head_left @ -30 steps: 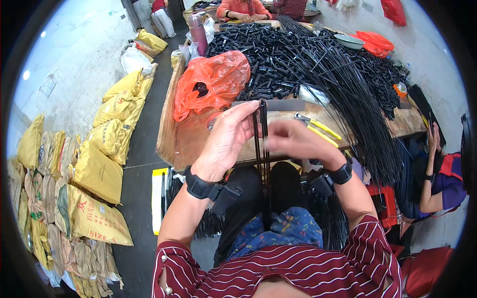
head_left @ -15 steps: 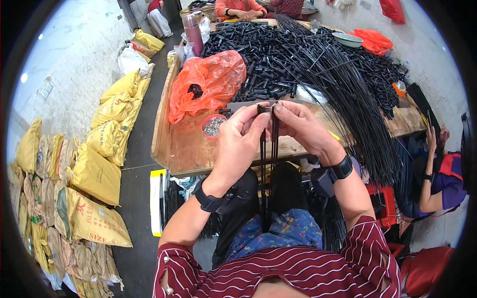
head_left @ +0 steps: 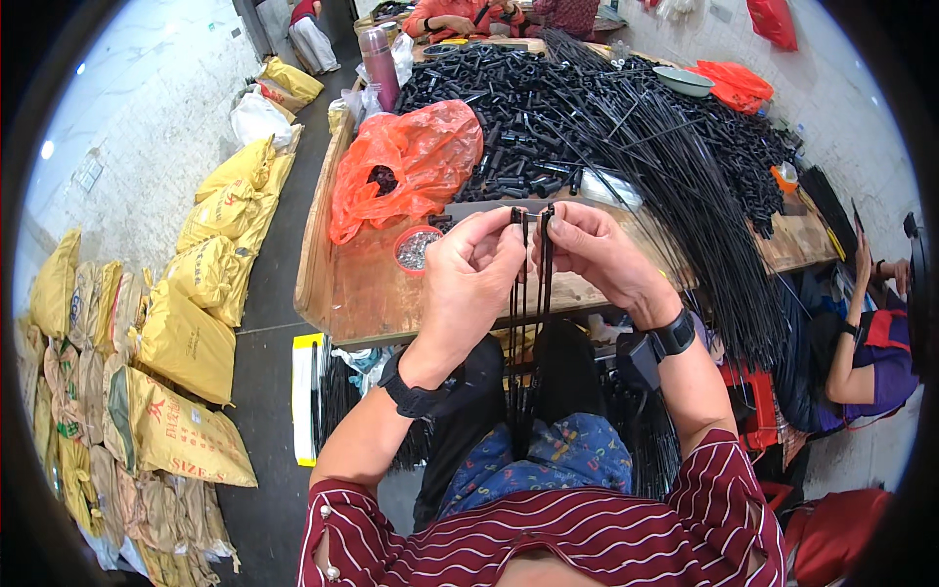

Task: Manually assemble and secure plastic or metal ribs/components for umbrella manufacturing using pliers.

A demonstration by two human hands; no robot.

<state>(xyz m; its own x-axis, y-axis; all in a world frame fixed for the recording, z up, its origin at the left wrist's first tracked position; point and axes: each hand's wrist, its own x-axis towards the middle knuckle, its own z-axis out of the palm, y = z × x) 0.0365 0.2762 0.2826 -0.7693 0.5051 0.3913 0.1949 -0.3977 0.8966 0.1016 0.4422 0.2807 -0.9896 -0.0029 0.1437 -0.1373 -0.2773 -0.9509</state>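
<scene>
My left hand (head_left: 471, 279) and my right hand (head_left: 604, 256) are raised in front of the table's near edge, close together. In a pinch, my left fingers hold thin black rods (head_left: 519, 318) near their top ends. Another few slim rods (head_left: 545, 284) are pinched by my right hand, their tips level with the first ones. Both sets hang down toward my lap. A thin link seems to run between the two tops, too small to make out. Just left of my hands, a round red dish (head_left: 399, 256) holds small silvery metal pieces.
On the wooden table (head_left: 367, 311) lie an orange-red plastic bag (head_left: 430, 147), a heap of short black parts (head_left: 509, 98) and a bundle of long black rods (head_left: 724, 245). Yellow sacks (head_left: 191, 342) line the left wall. Co-workers sit opposite and at the right (head_left: 880, 372).
My hands stay nearly in place, with the two rod sets slightly shifted between my fingers. Across the table, a co-worker's hands have lifted a dark piece; the person at right has moved an arm.
</scene>
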